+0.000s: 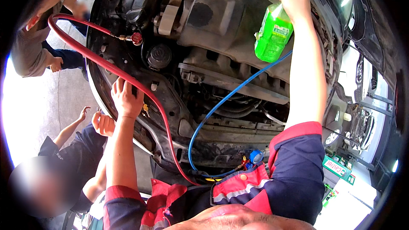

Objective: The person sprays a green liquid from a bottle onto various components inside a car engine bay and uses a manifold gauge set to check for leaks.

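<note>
My right hand [295, 3] is wrapped round the neck of a spray bottle [272, 36] filled with bright green liquid, held above the engine cover [230, 12]. The bottle tilts slightly, and its spray head is partly cut off by the top of the picture. My left hand [128, 99] leans on the car's front panel [170, 110], fingers apart, close against a thick red hose [96, 57]. That hose runs to a red coupling [136, 38] at the engine bay's left. A blue hose [213, 111] crosses the bay and passes under the bottle.
A blue gauge [256, 156] sits by the front edge, close to my chest. Two people stand at the left, one person's fist [103, 124] near my left forearm. The raised hood [375, 17] is at the right, with a green box [338, 168] on a white surface [347, 204] below.
</note>
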A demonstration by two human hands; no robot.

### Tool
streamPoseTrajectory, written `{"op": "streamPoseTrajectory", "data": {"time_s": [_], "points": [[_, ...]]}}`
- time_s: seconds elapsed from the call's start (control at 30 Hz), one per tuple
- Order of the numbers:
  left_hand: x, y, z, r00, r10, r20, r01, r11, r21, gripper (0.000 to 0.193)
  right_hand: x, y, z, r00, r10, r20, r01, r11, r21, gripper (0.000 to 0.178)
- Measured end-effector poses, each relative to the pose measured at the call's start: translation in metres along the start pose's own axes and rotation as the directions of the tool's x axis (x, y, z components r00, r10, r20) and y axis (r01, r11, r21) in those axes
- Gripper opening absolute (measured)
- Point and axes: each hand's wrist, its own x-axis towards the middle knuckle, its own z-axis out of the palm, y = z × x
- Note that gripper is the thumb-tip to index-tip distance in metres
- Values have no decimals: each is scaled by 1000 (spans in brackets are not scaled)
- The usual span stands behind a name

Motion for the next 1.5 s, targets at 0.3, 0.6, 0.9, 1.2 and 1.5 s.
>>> {"op": "streamPoseTrajectory", "data": {"time_s": [0.3,0.6,0.9,1.2,1.5], "points": [[1,0,0,1000,11,-11,-11,1000,-3,31,-130,-32,-42,960,58,-274,28,953,301,31],[0,0,2,999,41,-33,-40,998,43,31,-185,-32,-39,938,66,-341,97,893,439,25],[-1,-5,6,989,124,-83,-120,991,52,31,-213,-18,-32,897,-5,-441,203,892,403,41],[1,-9,9,986,138,-91,-136,990,31,32,-233,-13,-26,884,-102,-455,286,889,356,47],[1,-9,10,985,148,-91,-143,988,54,31,-227,-18,-16,836,-162,-525,374,867,329,51]]}}
